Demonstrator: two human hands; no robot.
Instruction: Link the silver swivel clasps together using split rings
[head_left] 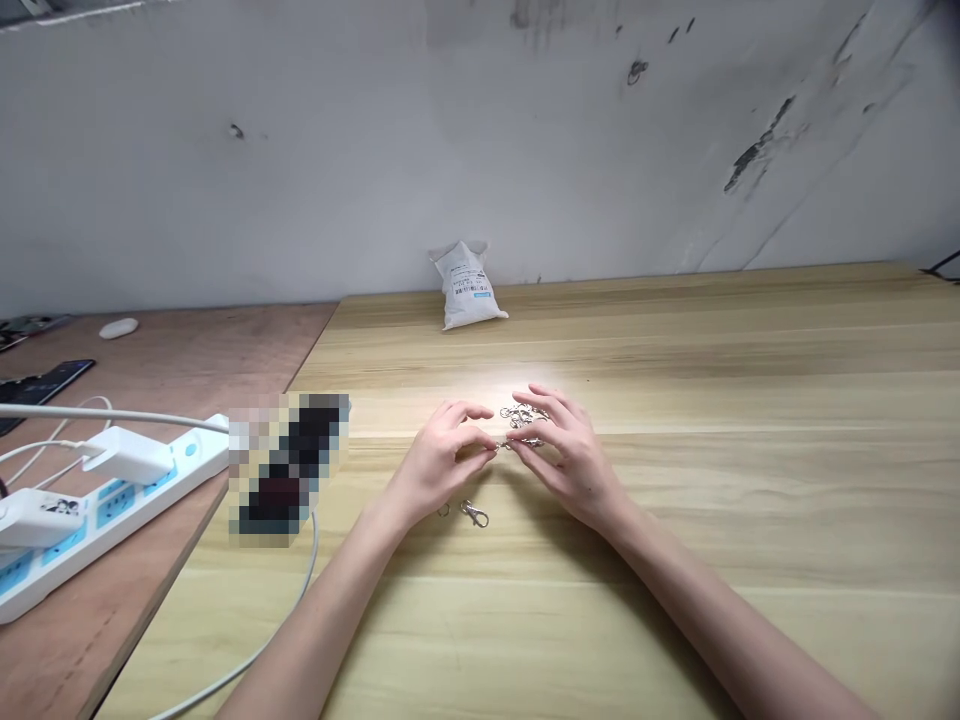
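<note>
My left hand (448,452) and my right hand (564,448) meet over the wooden table, thumb and index finger of each pinched together. Between the fingertips is a small silver lobster clasp (504,445), held from both sides and mostly covered by the fingers. Just behind it, partly under my right fingers, lies a small pile of silver clasps and rings (517,414). Nearer to me, below my left hand, a single lobster clasp (475,514) lies on the wood. A small metal ring (443,510) shows beside my left wrist.
A white printed pouch (470,290) stands against the wall at the back. To the left are a pixelated dark object (292,470), a white cable (311,560) and a power strip (90,525) with chargers. A phone (56,385) lies on the brown tabletop (217,345).
</note>
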